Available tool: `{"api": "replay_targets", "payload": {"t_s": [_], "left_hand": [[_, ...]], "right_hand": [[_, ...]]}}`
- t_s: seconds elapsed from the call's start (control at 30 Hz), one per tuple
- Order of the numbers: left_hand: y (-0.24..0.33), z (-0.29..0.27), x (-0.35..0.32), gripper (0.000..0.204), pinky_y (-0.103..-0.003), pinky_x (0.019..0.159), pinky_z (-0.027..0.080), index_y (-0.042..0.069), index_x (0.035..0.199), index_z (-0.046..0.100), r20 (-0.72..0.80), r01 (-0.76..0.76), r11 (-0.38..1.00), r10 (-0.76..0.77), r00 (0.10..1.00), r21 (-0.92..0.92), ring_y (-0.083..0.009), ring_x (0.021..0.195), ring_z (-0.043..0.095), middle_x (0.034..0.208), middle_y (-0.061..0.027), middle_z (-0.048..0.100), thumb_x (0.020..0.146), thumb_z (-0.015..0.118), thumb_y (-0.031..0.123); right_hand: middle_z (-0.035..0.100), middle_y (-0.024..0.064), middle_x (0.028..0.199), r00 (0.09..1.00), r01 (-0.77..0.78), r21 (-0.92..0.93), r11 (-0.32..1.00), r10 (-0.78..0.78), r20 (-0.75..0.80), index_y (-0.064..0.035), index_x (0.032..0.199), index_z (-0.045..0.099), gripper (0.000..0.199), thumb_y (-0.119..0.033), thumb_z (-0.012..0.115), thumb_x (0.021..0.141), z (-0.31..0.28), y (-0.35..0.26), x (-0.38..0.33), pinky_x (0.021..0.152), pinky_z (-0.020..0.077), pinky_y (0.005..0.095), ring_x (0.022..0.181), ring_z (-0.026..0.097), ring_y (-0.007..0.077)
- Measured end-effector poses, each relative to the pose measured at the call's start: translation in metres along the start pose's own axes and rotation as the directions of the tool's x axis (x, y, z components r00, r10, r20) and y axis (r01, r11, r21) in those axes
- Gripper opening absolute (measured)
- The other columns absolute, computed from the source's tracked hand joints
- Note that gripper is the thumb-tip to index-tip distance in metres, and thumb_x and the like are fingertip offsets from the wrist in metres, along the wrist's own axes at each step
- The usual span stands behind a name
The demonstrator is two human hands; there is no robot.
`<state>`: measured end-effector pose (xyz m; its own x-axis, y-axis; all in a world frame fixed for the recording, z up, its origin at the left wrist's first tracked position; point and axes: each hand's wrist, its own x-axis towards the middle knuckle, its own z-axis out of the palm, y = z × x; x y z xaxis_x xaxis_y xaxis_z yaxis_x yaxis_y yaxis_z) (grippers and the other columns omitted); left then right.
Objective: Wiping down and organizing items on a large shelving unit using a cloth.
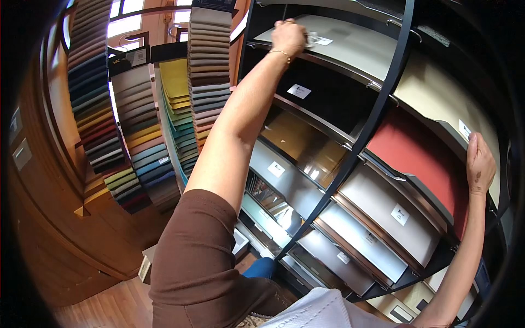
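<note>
My left hand (288,38) reaches up to the pale grey sample panel (350,44) on a high rack shelf. Its fingers are closed around a small crumpled whitish cloth (311,39), beside a white label on that panel. At the right, my right hand (481,164) lies at the front edge of a cream sample panel (437,93), just below its white label (465,129). The fingers there are bent over the edge and partly hidden. Below the cream panel, a red panel (418,158) sits next to my right wrist.
Black uprights (377,115) divide the rack. Lower shelves hold a black panel (333,98), a brown glossy panel (295,139) and several grey or white ones. Fabric swatch strips (210,65) hang at the left by a wooden cabinet (60,235). A wooden floor (109,306) shows below.
</note>
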<state>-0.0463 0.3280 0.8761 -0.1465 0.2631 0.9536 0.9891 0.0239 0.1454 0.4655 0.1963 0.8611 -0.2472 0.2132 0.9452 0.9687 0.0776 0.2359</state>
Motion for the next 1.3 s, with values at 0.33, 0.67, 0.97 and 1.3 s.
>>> {"api": "replay_targets", "payload": {"t_s": [0.33,0.67,0.97,1.3], "left_hand": [[0.030,-0.028,-0.021,0.044,-0.041,0.086,0.051,0.004,0.091,0.073,0.191,0.032,0.990,-0.005,0.982,-0.140,-0.0345,0.099,0.061,0.097,-0.0168,0.067,0.080,0.060,0.045],[0.035,-0.032,-0.056,0.033,-0.040,0.073,0.051,0.010,0.073,0.069,-0.192,-0.229,0.946,0.187,0.964,-0.230,-0.0302,0.087,0.060,0.085,-0.0115,0.062,0.085,0.062,0.040],[-0.055,0.008,-0.044,0.040,-0.043,0.071,0.050,0.008,0.088,0.072,-0.153,0.187,0.875,-0.280,0.948,-0.446,-0.0305,0.084,0.064,0.087,-0.0151,0.064,0.083,0.062,0.047],[-0.099,0.028,-0.132,0.026,-0.047,0.078,0.051,0.011,0.087,0.071,0.124,0.350,0.936,-0.344,0.931,-0.031,-0.0370,0.090,0.064,0.094,-0.0180,0.065,0.085,0.059,0.034]], "right_hand": [[0.062,0.0195,0.088,1.000,-0.023,0.016,1.000,0.023,-0.006,-0.0110,0.098,0.060,0.036,-0.037,0.034,0.099,0.005,0.011,-0.002,0.066,0.0451,0.0465,0.081,0.057,0.0425],[0.063,0.0181,0.090,0.999,-0.042,0.036,0.998,0.041,0.026,-0.0115,0.103,0.062,0.039,-0.039,0.035,0.099,0.015,0.024,-0.005,0.070,0.0467,0.0424,0.084,0.059,0.0406],[0.064,0.0173,0.092,0.999,-0.034,-0.052,0.998,0.034,-0.009,-0.0125,0.102,0.062,0.039,-0.039,0.035,0.099,0.014,0.023,-0.005,0.070,0.0471,0.0443,0.085,0.060,0.0404],[0.063,0.0172,0.093,0.993,-0.112,-0.032,0.993,0.113,0.044,-0.0120,0.102,0.062,0.041,-0.040,0.033,0.099,0.008,0.011,-0.005,0.070,0.0470,0.0433,0.085,0.060,0.0401]]}}
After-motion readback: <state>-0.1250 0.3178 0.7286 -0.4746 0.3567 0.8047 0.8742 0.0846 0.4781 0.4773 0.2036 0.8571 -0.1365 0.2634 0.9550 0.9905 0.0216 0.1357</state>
